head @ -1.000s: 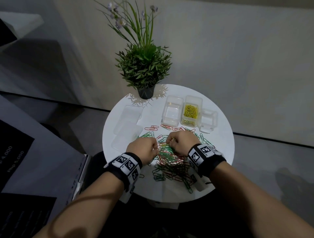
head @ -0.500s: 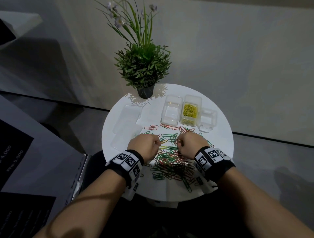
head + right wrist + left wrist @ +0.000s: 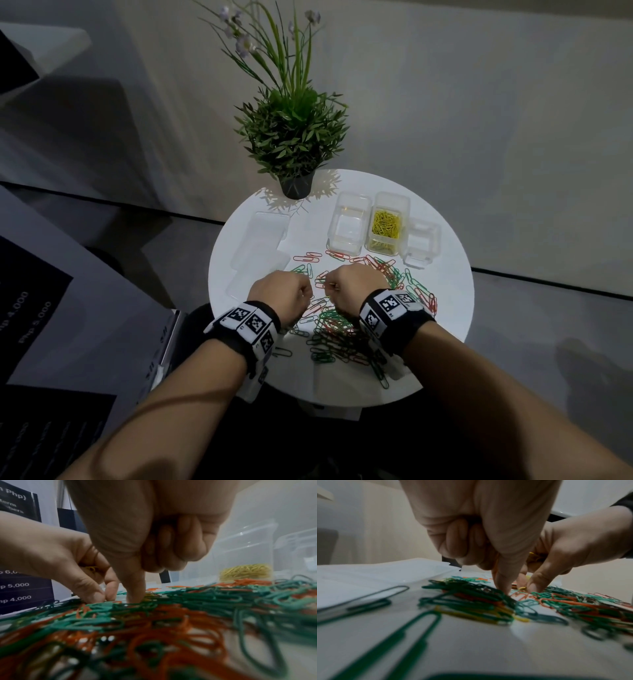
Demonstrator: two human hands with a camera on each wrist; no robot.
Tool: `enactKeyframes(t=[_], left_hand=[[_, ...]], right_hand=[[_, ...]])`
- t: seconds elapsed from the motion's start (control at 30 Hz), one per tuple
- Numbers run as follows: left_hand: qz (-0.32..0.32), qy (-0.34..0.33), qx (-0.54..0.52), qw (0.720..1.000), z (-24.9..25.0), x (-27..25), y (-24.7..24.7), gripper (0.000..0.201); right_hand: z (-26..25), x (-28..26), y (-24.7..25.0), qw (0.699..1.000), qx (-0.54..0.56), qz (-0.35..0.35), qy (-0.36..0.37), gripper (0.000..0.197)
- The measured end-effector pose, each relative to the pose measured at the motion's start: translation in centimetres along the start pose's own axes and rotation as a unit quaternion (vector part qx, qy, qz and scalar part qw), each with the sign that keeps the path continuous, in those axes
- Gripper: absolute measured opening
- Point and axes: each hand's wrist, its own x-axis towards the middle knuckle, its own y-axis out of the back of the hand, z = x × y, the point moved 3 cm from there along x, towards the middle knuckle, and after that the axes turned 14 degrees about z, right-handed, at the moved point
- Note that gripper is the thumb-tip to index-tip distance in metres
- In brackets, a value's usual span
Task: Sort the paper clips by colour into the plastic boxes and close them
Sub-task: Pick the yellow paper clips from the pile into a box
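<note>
A pile of green and red paper clips [image 3: 337, 330] covers the near half of the round white table [image 3: 445, 318]; a few yellow clips [image 3: 481, 617] lie among them. My left hand [image 3: 279, 294] and right hand [image 3: 356, 287] hover knuckles-up over the pile's far edge, close together. Each has its fingers curled, with thumb and forefinger tips down on the clips. The right wrist view shows yellow clips [image 3: 91, 568] tucked in the left hand [image 3: 102, 596]. From the left wrist I see yellow clips [image 3: 533, 556] inside the right hand [image 3: 530, 586]. Behind the pile stands an open box of yellow clips [image 3: 387, 226].
An empty clear box [image 3: 349, 222] stands left of the yellow one, and a smaller clear box [image 3: 423, 245] to its right. Two clear lids [image 3: 263, 236] lie on the table's left side. A potted plant [image 3: 294, 147] stands at the far edge.
Both hands stayed curled over the pile. They shifted only slightly across it.
</note>
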Motion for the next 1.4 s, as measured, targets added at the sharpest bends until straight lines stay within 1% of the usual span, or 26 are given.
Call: enactKeyframes(t=[0.07,0.1,0.17,0.27,0.37,0.4,0.53,0.6,0.67,0.73,0.83,0.9,0.97,1.03,1.17,1.23,1.3,1.4], left_hand=[[-0.001,0.009,0.002,1.000,-0.5,0.1,0.0,0.009],[-0.001,0.011,0.003,1.000,-0.6,0.2,0.0,0.010],[-0.006,0.013,0.002,1.000,-0.7,0.3,-0.1,0.011],[-0.011,0.007,-0.006,1.000,-0.2,0.4,0.1,0.012],[-0.005,-0.022,-0.010,1.000,1.0,1.2,0.5,0.027],[-0.007,-0.034,-0.002,0.999,1.4,1.5,0.5,0.028],[-0.022,-0.090,0.071,0.993,2.6,2.6,0.0,0.019],[-0.019,-0.116,0.105,0.988,3.0,2.6,-0.2,0.019],[-0.015,-0.120,0.107,0.987,2.8,2.5,-0.3,0.019],[-0.010,-0.095,0.072,0.993,2.0,2.4,-0.2,0.017],[-0.010,-0.028,0.001,1.000,0.4,2.4,0.1,0.017],[-0.013,-0.002,-0.027,1.000,-0.2,2.5,0.4,0.015],[-0.018,0.006,-0.034,0.999,-0.5,2.6,0.7,0.015],[-0.027,0.009,-0.049,0.998,-0.8,2.7,0.7,0.017],[-0.029,0.020,-0.091,0.995,-0.9,2.7,0.6,0.018],[-0.023,0.022,-0.082,0.996,-0.9,2.7,0.8,0.017],[-0.022,0.030,-0.074,0.997,-1.1,2.8,0.8,0.018],[-0.031,0.037,-0.102,0.994,-1.3,2.7,0.6,0.016]], right_hand=[[0.2,-0.1,0.0,1.000,-0.006,-0.002,0.000,0.016],[0.5,-0.3,0.1,1.000,-0.001,-0.003,-0.012,0.017],[1.5,-0.8,0.5,0.998,0.030,0.002,-0.055,0.017],[3.6,-1.5,1.1,0.983,0.129,0.021,-0.130,0.018],[4.8,-2.2,0.9,0.971,0.177,0.024,-0.156,0.022],[4.9,-2.4,0.7,0.969,0.186,0.023,-0.160,0.023],[4.8,-2.7,0.0,0.950,0.247,0.043,-0.186,0.028],[4.6,-2.5,-0.3,0.946,0.256,0.048,-0.193,0.023],[4.4,-2.3,-0.5,0.938,0.271,0.051,-0.209,0.016],[4.1,-2.0,-0.6,0.939,0.267,0.058,-0.209,0.017],[3.6,-1.5,-0.1,0.956,0.224,0.059,-0.181,0.015],[2.9,-1.1,0.2,0.971,0.181,0.047,-0.152,0.011],[2.1,-0.6,0.4,0.983,0.129,0.033,-0.126,0.006],[1.4,-0.1,0.8,0.985,0.114,0.041,-0.122,0.003],[1.2,0.7,1.0,0.980,0.129,0.050,-0.140,0.033],[1.3,1.0,0.8,0.981,0.127,0.038,-0.141,0.039],[1.1,1.2,0.6,0.982,0.132,0.022,-0.135,0.031],[0.5,1.8,0.6,0.983,0.136,0.033,-0.121,0.020]])
